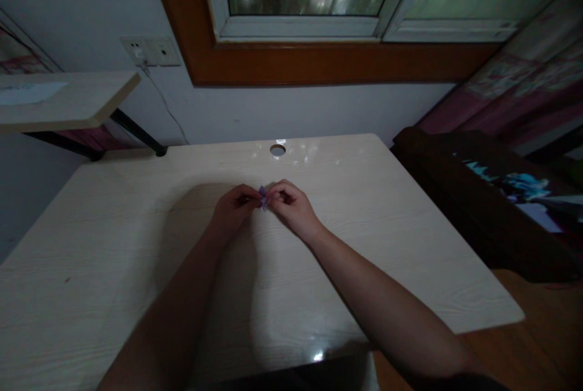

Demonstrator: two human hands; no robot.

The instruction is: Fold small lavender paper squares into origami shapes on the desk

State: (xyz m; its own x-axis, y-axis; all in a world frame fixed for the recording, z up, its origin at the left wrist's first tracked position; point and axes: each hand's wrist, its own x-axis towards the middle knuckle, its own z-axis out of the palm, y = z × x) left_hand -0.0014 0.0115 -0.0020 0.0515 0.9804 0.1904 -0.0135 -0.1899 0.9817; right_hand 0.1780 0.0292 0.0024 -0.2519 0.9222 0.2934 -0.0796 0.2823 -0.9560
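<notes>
Both my forearms bare, stretched forward, converging toward middle of view. My left hand (pixel 234 207) curled, knuckles up, thumb and forefinger pinched tight. My right hand (pixel 291 201) curled likewise, fingertips pinched, wrist angled slightly inward. I see fingertips of both hands meeting, touching. Both hands held low, level with each other.

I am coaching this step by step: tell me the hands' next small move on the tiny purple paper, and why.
Probably set the small purple folded paper piece down on the pale wood-grain desk and press it flat. The left hand and right hand both pinch it by fingertips, nearly hiding it above the desk.
</notes>
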